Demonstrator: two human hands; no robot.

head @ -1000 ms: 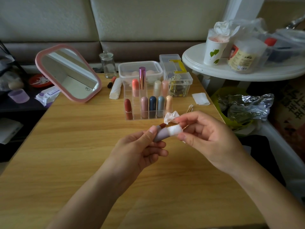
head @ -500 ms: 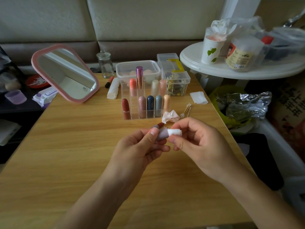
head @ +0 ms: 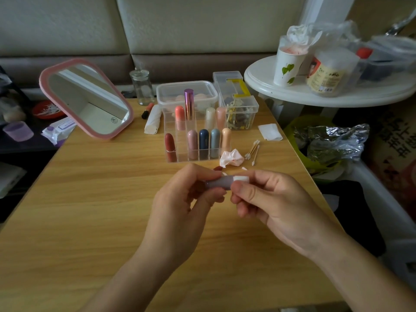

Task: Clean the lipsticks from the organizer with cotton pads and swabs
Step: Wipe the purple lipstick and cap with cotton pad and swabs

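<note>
My left hand grips a lilac lipstick tube above the middle of the wooden table. My right hand pinches a white cotton pad round the tube's right end. Behind them stands a clear acrylic organizer holding several lipsticks, among them a dark red one and a tall purple one. A crumpled, pink-stained pad lies right of the organizer, beside several cotton swabs. A dark red cap peeks out just behind my left fingers.
A pink-framed mirror leans at the back left. A glass jar, a rolled white cloth, two clear plastic boxes and a clean pad sit at the back. A white round side table and bin bag stand right.
My right hand has slid the cotton pad along the tube while both hands drifted slightly toward me. The camera shifted a little; the organizer stayed put.
</note>
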